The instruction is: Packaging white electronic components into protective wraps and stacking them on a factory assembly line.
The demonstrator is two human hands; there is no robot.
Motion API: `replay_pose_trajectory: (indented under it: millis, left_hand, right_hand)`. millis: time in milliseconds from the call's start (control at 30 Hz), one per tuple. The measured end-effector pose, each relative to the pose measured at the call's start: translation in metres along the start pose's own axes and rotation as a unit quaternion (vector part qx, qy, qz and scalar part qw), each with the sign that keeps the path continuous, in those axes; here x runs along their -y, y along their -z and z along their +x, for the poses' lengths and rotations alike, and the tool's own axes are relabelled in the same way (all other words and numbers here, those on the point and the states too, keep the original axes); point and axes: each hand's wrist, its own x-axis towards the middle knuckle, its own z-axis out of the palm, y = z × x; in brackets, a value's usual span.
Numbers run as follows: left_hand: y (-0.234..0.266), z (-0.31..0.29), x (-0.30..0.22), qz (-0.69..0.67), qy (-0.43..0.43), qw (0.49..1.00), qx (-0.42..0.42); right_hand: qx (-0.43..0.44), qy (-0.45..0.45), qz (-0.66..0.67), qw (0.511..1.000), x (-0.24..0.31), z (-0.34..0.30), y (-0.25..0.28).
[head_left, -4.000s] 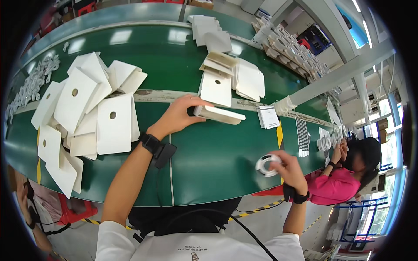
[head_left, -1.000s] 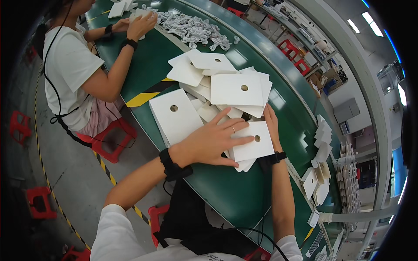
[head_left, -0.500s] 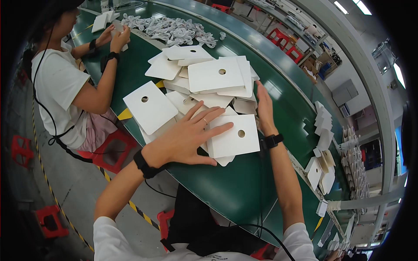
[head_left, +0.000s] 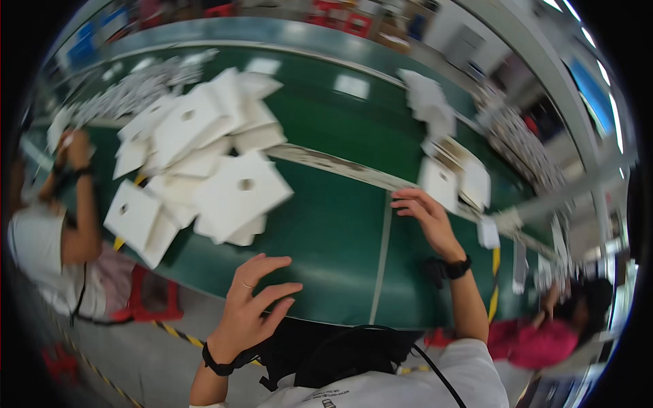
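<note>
My left hand (head_left: 257,302) hovers over the near edge of the green table (head_left: 333,265), fingers spread and holding nothing. Up and to its left lies a loose heap of white flat boxes with a round hole in each; the nearest white box (head_left: 228,204) is tilted on top of others. My right hand (head_left: 427,221) is raised above the table on the right, its fingers bent loosely apart and nothing in them. Just beyond it stand several white and brown box pieces (head_left: 445,178) at the table's long divider strip. The picture is somewhat blurred by motion.
Coiled white cables (head_left: 143,88) lie in a pile at the far left. A co-worker (head_left: 61,251) sits on the left, hands raised; another person in a pink top (head_left: 537,340) is at the right. A pale divider strip (head_left: 326,164) runs along the table. Red stools (head_left: 153,296) stand below.
My view has swung to the right. Both hands have left the heap of white boxes: the left is back near the table edge, the right is over by the box pieces at right.
</note>
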Motion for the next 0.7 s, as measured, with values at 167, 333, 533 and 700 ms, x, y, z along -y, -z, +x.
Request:
replay_pose_trajectory:
  millis: [167, 333, 533, 700]
  left_hand:
    - [-0.09, 0.084, -0.042, -0.504, 0.171, 0.846, 0.036]
    - [-0.226, 0.183, -0.01, -0.696, 0.299, 0.647, 0.093]
    - [-0.279, 0.232, 0.024, -0.548, 0.183, 0.813, 0.075]
    - [-0.273, 0.242, 0.01, -0.405, 0.13, 0.902, 0.08]
  right_hand:
    - [-0.147, -0.041, 0.253, 0.955, -0.055, -0.115, 0.075]
    - [-0.3, 0.058, 0.284, 0.909, -0.103, -0.21, 0.157]
    - [-0.56, 0.075, -0.254, 0.785, -0.109, -0.207, 0.197]
    - [-0.524, 0.141, -0.474, 0.694, -0.087, -0.179, 0.214]
